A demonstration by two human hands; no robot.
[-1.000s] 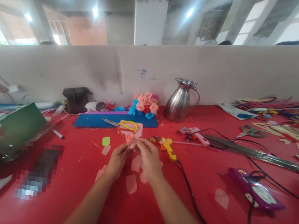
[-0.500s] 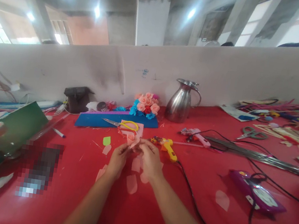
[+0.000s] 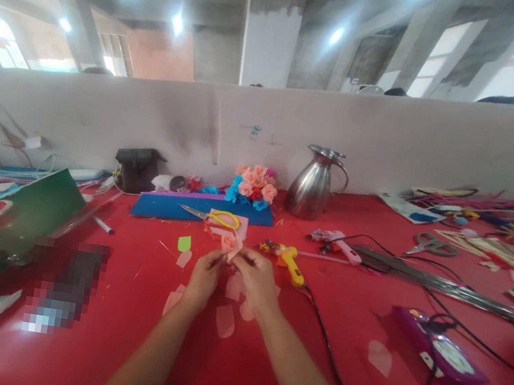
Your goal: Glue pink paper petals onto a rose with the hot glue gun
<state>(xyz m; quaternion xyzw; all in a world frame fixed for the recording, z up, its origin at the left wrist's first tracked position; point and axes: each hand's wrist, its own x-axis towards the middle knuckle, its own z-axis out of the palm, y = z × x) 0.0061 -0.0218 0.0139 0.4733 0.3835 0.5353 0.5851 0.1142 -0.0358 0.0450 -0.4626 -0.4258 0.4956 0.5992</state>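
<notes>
A small pink paper flower (image 3: 231, 244) is held between both hands over the middle of the red table (image 3: 229, 375). My left hand (image 3: 206, 275) pinches it from the left, and my right hand (image 3: 256, 279) pinches it from the right, fingertips close together. Loose pink petals (image 3: 225, 321) lie under and around the hands. Just behind the flower are yellow-handled scissors (image 3: 223, 218) on pink paper. A yellow glue gun (image 3: 292, 265) rests right of my right hand. A green slip (image 3: 184, 244) lies to the left.
A blue board (image 3: 163, 205), a bunch of paper flowers (image 3: 252, 187) and a steel jug (image 3: 312, 185) stand behind. On the right are a pink glue gun (image 3: 338, 244), a purple power strip (image 3: 441, 349) and black cables. A green board (image 3: 51, 213) leans at left.
The flower now sits more upright between the fingers, and my right hand's fingers have shifted slightly lower on it. The whole view has tilted and shifted a little.
</notes>
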